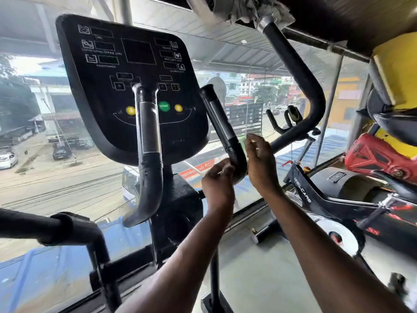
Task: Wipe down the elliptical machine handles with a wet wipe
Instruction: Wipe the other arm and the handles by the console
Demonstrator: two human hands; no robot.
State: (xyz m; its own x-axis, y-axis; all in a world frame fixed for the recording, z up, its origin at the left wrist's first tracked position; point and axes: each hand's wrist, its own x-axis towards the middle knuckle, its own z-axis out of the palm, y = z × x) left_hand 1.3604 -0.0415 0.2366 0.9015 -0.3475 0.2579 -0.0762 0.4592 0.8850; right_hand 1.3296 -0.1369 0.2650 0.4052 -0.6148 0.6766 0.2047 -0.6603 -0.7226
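The elliptical's black console (126, 71) fills the upper left, with two short inner handles in front of it: the left inner handle (149, 141) and the right inner handle (220, 118). My left hand (217, 180) is at the lower bend of the right inner handle, fingers curled against it. My right hand (259, 161) hovers just right of that bend, fingers loosely bent and holding nothing that I can see. A crumpled white wipe (246, 6) sits on the top end of the long right swing handle (300, 71). The left swing handle (52, 227) crosses the lower left.
A big window behind the machine looks onto a street. A black exercise bike (320, 193) stands to the right, with red and yellow gear (379, 157) beyond it. Grey floor (259, 274) lies below my arms.
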